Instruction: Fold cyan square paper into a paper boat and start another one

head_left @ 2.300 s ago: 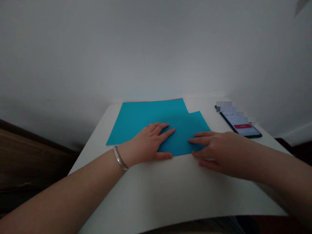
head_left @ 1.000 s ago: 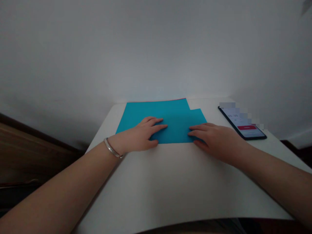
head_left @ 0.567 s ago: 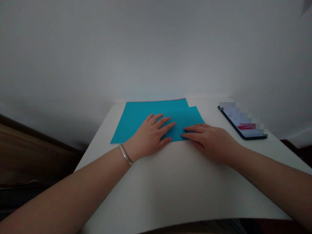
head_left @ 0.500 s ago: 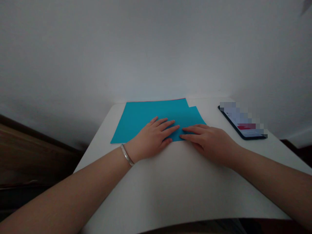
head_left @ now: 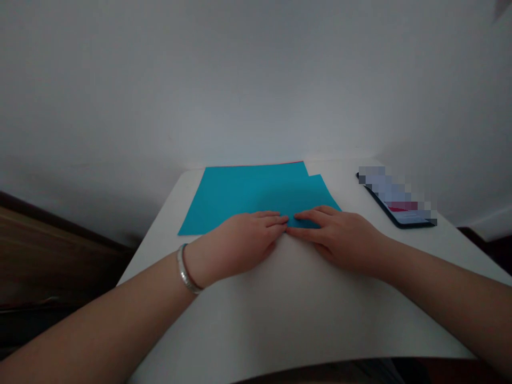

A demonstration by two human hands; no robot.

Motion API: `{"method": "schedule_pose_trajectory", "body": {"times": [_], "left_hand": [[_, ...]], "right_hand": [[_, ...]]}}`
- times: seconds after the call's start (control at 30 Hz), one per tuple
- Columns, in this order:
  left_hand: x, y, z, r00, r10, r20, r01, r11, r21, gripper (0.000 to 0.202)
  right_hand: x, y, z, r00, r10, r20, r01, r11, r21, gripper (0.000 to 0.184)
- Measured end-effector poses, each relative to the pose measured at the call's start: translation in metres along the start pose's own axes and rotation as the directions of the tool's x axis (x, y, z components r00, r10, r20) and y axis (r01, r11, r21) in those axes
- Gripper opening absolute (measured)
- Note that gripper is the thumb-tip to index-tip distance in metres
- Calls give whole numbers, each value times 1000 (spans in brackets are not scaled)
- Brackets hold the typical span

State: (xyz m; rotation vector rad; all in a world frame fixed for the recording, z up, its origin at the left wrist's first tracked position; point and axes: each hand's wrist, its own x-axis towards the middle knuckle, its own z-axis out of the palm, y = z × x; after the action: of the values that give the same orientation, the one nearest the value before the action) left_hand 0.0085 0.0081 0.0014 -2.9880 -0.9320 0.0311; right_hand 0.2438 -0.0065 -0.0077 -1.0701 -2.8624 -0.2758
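A smaller blue paper sheet (head_left: 315,193) lies on top of a larger blue sheet (head_left: 236,194) at the far side of a white table (head_left: 288,314). My left hand (head_left: 240,240), with a silver bracelet (head_left: 184,269) at the wrist, has its fingers bent and pressed together at the near edge of the smaller sheet. My right hand (head_left: 340,237) rests with its fingers stretched flat along the same edge. The fingertips of both hands meet near the middle of that edge, which they partly hide.
A phone (head_left: 404,213) with a lit screen lies at the right of the table. A thin red edge (head_left: 256,165) shows behind the larger sheet. A white wall rises right behind the table, and dark wood shows at the left.
Both hands slid toward each other along the near edge until the fingertips met. My left hand went from flat and spread to bent. The smaller sheet shifted slightly away from me.
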Motion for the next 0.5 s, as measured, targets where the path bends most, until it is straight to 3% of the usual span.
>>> {"method": "schedule_pose_trajectory", "body": {"times": [0.2,0.5], "left_hand": [[-16,19,-5,995,-53,82,54,998,-17,73],[-16,30,-3,994,-93,53,93,996,-3,75]], "right_hand": [[1,0,-1,1000,22,16,-22,999,28,45],[3,-2,-5,998,49,39,-51,998,41,42]]}}
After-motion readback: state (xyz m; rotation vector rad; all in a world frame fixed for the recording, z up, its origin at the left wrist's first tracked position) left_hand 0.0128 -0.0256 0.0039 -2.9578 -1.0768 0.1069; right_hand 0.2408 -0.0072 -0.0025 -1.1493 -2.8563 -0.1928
